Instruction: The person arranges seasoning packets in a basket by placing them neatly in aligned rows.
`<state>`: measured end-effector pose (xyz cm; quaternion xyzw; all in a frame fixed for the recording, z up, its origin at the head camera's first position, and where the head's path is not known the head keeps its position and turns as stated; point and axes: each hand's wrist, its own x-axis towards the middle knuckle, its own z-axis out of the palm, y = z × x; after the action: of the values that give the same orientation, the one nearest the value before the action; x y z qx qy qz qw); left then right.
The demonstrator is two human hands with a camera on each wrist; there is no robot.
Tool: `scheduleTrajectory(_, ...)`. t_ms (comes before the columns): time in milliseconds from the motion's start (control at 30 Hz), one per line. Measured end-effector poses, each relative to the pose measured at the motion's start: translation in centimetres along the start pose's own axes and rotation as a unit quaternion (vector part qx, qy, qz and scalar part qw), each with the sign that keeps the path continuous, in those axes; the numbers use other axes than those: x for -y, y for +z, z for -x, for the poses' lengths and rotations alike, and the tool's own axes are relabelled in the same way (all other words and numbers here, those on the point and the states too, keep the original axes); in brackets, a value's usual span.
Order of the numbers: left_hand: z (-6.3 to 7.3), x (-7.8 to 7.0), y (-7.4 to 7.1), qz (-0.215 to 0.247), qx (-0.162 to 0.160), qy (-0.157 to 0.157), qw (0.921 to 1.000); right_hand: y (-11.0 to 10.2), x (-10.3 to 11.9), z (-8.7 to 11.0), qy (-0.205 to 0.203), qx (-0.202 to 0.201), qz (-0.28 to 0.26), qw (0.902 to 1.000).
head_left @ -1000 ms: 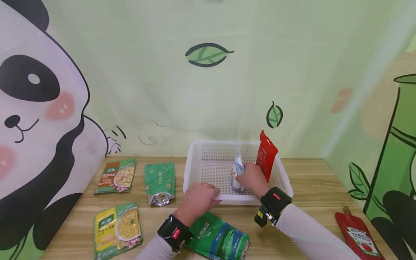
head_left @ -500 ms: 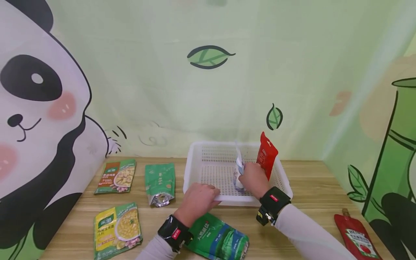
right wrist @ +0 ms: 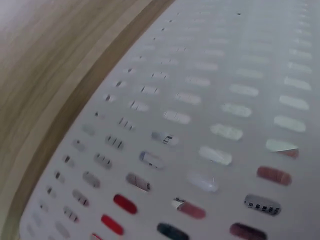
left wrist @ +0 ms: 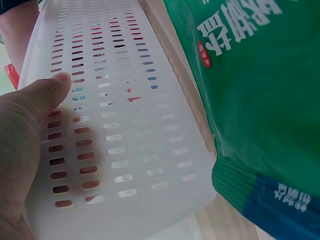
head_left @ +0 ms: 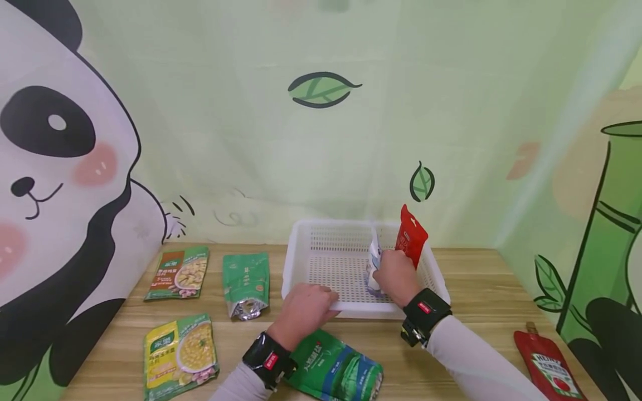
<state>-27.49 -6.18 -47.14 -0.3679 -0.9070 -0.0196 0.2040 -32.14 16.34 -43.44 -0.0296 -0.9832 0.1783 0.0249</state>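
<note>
A white plastic basket (head_left: 321, 307) stands near the back of the table. My left hand (head_left: 307, 311) grips its near rim; in the left wrist view the thumb (left wrist: 47, 95) lies on the outer wall and the fingers show through the slots from inside. Inside the basket, my right hand (head_left: 398, 277) holds a white-and-blue packet (head_left: 373, 266) upright. Just to its right a red packet (head_left: 412, 236) stands against the right end, partly hidden by that hand. The right wrist view shows mostly the slotted basket wall (right wrist: 210, 80).
A green-and-blue pouch (head_left: 338, 365) lies before the basket. Leftward lie a green pouch (head_left: 246, 281), a brown-and-green soup packet (head_left: 178, 273) and a yellow-and-green soup packet (head_left: 180, 356). A red Heinz ketchup pouch (head_left: 549, 365) lies at the right. A printed curtain (head_left: 321, 156) hangs behind.
The right hand has shifted the white-and-blue packet a little to the right inside the basket, closer to the red packet. The left hand has kept its place on the rim.
</note>
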Motion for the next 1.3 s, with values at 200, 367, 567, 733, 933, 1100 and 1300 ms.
scheduleTrajectory(200,0.2,0.0,0.2,-0.002,-0.008,-0.002,1.0000,-0.1,-0.1,0.0,0.009,0.007,-0.004,0.9999)
scheduleTrajectory(367,0.2,0.0,0.2,0.001,-0.018,0.000,0.9998,-0.3,-0.2,0.0,0.003,0.006,0.005,1.0000)
scheduleTrajectory(567,0.2,0.1,0.2,0.004,-0.016,0.001,0.9999,-0.5,-0.3,0.0,-0.009,-0.008,0.031,0.9994)
scheduleTrajectory(733,0.0,0.0,0.0,0.009,-0.005,-0.004,0.9999,-0.6,-0.5,0.0,-0.020,-0.025,0.053,0.9981)
scheduleTrajectory(933,-0.1,0.0,0.0,0.002,0.000,-0.002,1.0000,-0.6,-0.7,0.1,-0.021,-0.030,0.043,0.9984)
scheduleTrajectory(1100,0.0,0.0,0.1,-0.001,-0.009,0.003,1.0000,-0.8,-0.8,0.6,-0.013,-0.022,0.019,0.9995)
scheduleTrajectory(1300,0.0,0.0,0.1,-0.005,-0.011,0.004,0.9999,-1.0,-1.2,1.3,0.000,-0.009,-0.009,0.9999)
